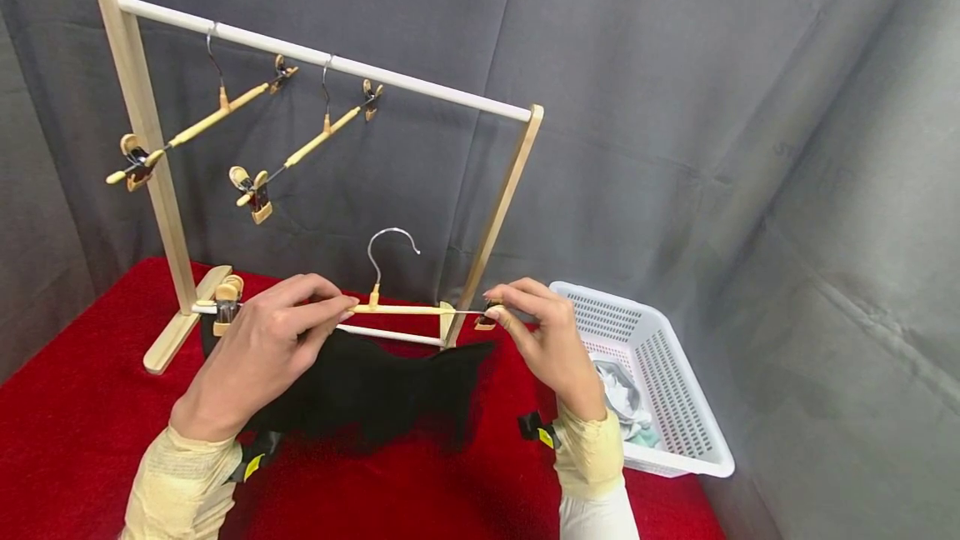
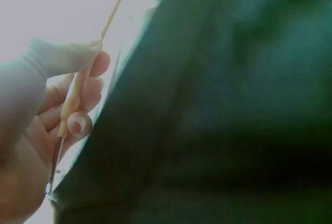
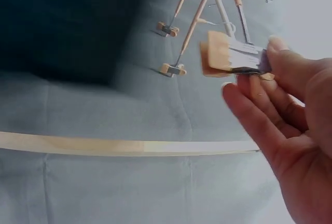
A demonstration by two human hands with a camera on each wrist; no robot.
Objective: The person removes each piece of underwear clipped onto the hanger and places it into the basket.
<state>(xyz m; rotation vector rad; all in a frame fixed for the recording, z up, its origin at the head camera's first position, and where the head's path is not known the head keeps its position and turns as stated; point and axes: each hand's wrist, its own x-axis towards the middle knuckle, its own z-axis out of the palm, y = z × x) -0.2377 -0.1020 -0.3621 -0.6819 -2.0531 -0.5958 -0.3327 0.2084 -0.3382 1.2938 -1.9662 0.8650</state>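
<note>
In the head view a clip hanger (image 1: 408,309) with a metal hook is held level between both hands. My left hand (image 1: 262,348) pinches its wooden bar, just left of the hook. The thumb and fingers of my right hand (image 1: 551,340) squeeze the clip (image 3: 218,55) at the right end. Below the bar spreads a piece of black cloth (image 1: 390,382), its upper left corner at the left clip (image 1: 227,307). Its right corner lies below the right clip, apart from it. In the left wrist view the dark cloth (image 2: 197,105) fills most of the picture.
A wooden rack (image 1: 322,57) with a white top rail stands behind, with two more clip hangers (image 1: 322,138) on it. At the right, a white plastic basket (image 1: 678,373) contains light-coloured cloth (image 1: 622,398). Red fabric (image 1: 90,415) covers the table, and grey curtains (image 1: 637,107) hang behind.
</note>
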